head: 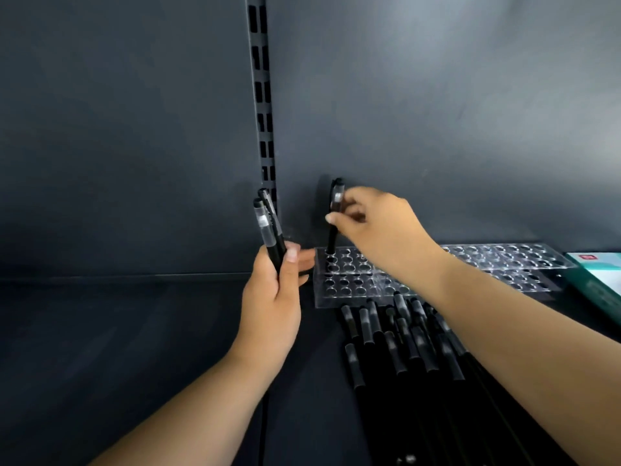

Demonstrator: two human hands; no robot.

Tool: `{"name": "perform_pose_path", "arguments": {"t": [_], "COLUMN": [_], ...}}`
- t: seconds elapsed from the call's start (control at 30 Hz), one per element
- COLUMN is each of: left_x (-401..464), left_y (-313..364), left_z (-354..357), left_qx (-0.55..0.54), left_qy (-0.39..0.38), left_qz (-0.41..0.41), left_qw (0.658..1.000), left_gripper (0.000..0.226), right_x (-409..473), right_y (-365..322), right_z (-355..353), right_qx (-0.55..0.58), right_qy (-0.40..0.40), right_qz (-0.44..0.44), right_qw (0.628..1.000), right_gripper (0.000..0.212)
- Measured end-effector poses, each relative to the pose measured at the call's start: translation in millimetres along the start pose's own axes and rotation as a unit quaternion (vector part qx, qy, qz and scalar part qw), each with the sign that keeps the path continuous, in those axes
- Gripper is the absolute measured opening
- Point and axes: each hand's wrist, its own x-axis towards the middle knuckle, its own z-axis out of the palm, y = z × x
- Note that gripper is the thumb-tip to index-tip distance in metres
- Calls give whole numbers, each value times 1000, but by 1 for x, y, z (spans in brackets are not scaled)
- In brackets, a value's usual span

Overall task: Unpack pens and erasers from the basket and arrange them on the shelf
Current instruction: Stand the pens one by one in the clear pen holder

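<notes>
We saw a clear acrylic pen holder (349, 287) standing on a dark shelf (134, 331). Our right hand (379, 223) pinched one black pen (334, 216) upright between thumb and fingertips, its lower tip in the holder's back left hole. Just left of the holder, our left hand (272, 297) gripped a few more pens (268, 230), fingers curled round them. Loose black pens (403, 338) lay piled in front of the holder. A teal box (601, 274) sat to its right.
</notes>
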Motion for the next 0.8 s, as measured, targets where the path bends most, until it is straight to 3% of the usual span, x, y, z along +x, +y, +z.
{"name": "perform_pose_path", "arguments": {"t": [0.17, 0.33, 0.5, 0.6, 0.67, 0.8], "left_x": [4, 3, -2, -4, -7, -12], "left_y": [4, 12, 16, 19, 21, 22], "left_z": [-5, -3, -2, -2, -1, 3], "left_qx": [-10, -111, -122, -119, -126, -137], "left_qy": [55, 40, 22, 16, 14, -7], "left_qz": [7, -27, -35, -24, -4, 32], "left_qw": [998, 993, 992, 992, 992, 990], "left_gripper": [23, 16, 9, 11, 16, 22], "right_x": [6, 10, 4, -2, -7, -27], "right_y": [2, -3, -4, -7, -15, -30], "right_z": [0, 2, 1, -6, -13, -20], "right_qx": [-41, -31, -75, -15, 77, 300], "right_qy": [-14, -34, -54, -12, 1, -114], "right_qz": [12, 28, 69, 91, 101, 77], "right_qw": [999, 999, 993, 996, 992, 944], "right_gripper": [32, 41, 55, 58, 47, 29]}}
